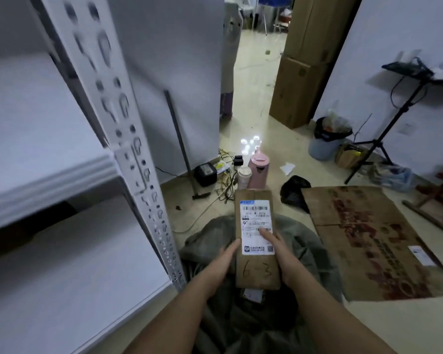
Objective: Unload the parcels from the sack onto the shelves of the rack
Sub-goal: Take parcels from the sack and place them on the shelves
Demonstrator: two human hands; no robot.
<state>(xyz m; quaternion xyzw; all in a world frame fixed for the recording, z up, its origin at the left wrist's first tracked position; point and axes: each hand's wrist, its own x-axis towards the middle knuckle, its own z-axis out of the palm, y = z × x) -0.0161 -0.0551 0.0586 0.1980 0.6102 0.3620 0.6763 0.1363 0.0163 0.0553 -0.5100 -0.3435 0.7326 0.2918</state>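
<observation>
A long brown cardboard parcel [256,272] with a white shipping label and "6-3" written on it is held above the grey-green sack [315,261] on the floor. My left hand [221,264] grips its left edge. My right hand [279,251] grips the right edge, thumb on the label. Inside the sack's dark opening another labelled parcel [252,295] shows below the held one. The white metal rack [138,154] stands to the left, with white shelves [49,169] at two levels and a perforated upright post.
A flattened cardboard sheet [368,238] lies on the floor to the right. Ahead are a pink bottle [258,172], a cup, cables, a black device and a hammer [189,159]. A tripod [384,139], a bin and tall boxes [304,67] stand further back.
</observation>
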